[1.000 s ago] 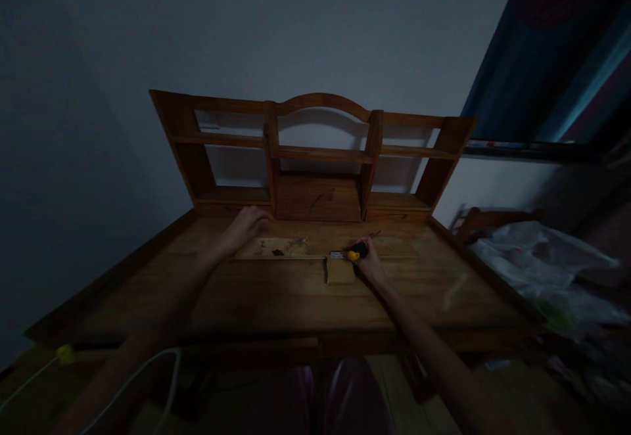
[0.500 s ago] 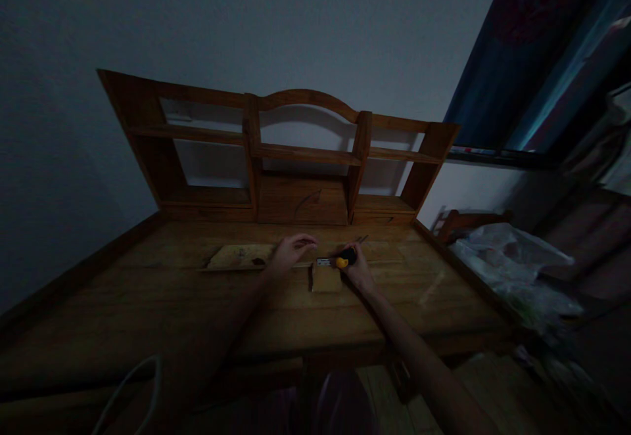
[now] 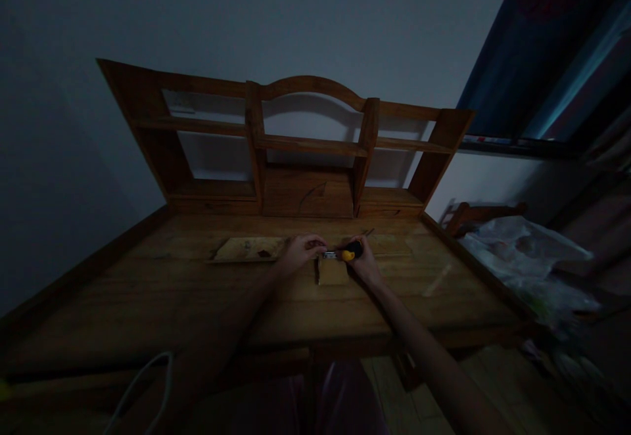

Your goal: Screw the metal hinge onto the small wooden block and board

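Observation:
My right hand [image 3: 363,261] is closed around a black-and-yellow tool [image 3: 349,251] with a short silvery metal end [image 3: 329,254] pointing left; the dim light hides its exact kind. My left hand [image 3: 300,251] has its fingertips pinched together at that metal end, and what they hold, if anything, is too small to make out. Just below the metal end, a small tan block [image 3: 333,271], like cardboard or wood, sits on the desk [image 3: 296,310]. A pale, rough-ended wooden strip [image 3: 241,248] runs out to the left from beneath my left hand.
A wooden shelf unit [image 3: 308,142] stands along the desk's back edge. Beyond the raised right edge lies a clear plastic bag [image 3: 517,251]. A white cord loop [image 3: 165,382] hangs near my left forearm. One thin dark stick [image 3: 369,232] shows behind my right hand.
My left hand has moved right, and its fingertips now meet the tool's metal end, where there was a gap before. The whole view has shifted slightly.

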{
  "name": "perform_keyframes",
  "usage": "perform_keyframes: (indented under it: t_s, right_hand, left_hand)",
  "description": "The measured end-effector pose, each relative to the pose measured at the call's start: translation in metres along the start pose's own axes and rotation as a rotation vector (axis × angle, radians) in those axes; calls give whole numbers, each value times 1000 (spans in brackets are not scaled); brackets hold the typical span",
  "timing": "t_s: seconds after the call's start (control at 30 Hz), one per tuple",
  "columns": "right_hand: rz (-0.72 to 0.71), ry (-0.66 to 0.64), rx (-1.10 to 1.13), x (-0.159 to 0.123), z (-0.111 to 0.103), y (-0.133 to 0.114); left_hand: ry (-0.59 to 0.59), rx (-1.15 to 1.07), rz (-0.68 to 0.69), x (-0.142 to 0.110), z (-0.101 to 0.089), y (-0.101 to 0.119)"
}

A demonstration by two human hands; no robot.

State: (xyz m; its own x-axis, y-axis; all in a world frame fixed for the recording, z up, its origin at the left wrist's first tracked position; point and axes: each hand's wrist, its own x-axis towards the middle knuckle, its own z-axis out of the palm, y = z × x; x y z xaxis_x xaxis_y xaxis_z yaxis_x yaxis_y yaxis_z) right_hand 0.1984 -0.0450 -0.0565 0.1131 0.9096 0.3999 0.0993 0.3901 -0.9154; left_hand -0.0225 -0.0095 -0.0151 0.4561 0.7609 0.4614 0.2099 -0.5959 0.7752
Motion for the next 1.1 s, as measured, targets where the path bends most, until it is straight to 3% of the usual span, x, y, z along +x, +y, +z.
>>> perform_keyframes:
  t_s: [0.23,0.63,1.1]
  right_hand:
    - [-13,18,-7,0,0,-1]
    - [2,8,80,0,3,-5]
    - [-21,30,20,-3,3,-16]
  left_hand:
    - [-2,53,29,-1,2,3]
    - [-141,28,71,-4,2,7]
    - [-80,-53,20,-2,6,-3]
